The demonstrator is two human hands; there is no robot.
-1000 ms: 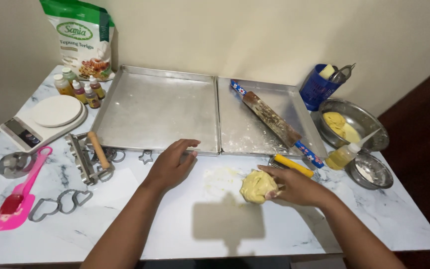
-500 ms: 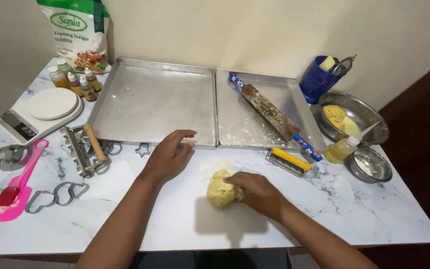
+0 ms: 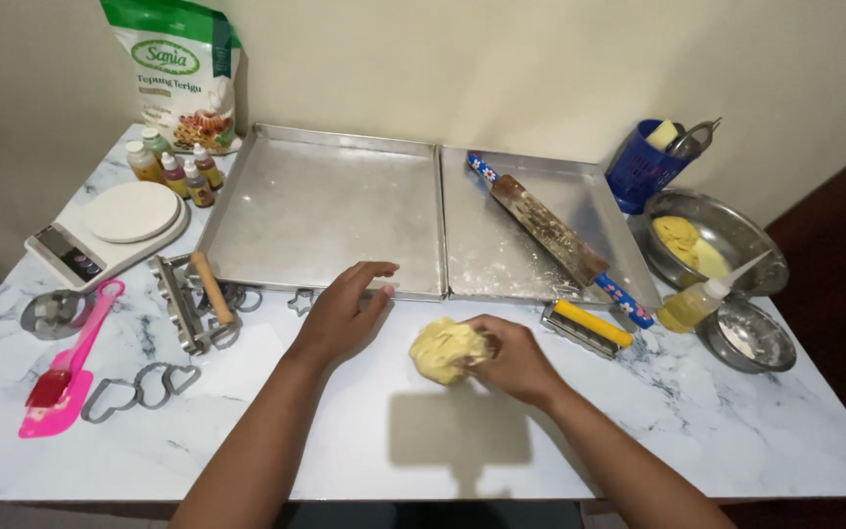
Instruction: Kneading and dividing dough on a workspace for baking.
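Note:
A lump of yellow dough (image 3: 441,351) lies on the white marble table (image 3: 364,441) near the front middle. My right hand (image 3: 508,355) is cupped against its right side, gripping it. My left hand (image 3: 341,312) rests flat with fingers apart just left of the dough, its fingertips touching the front rim of the left baking tray (image 3: 325,211). A second tray (image 3: 531,230) beside it carries a wooden rolling pin (image 3: 550,233) with blue patterned handles, lying diagonally.
At the left are a kitchen scale (image 3: 110,227), small colouring bottles (image 3: 173,171), a flour bag (image 3: 176,73), a roller cutter (image 3: 196,299), heart cutters (image 3: 139,387) and a pink brush (image 3: 66,362). At the right are a yellow-handled cutter (image 3: 587,328), steel bowls (image 3: 712,240), a squeeze bottle (image 3: 692,306) and a blue cup (image 3: 648,167).
My right hand has slid the dough leftward from the table's right side toward the middle. My left hand has stayed at the tray's front rim.

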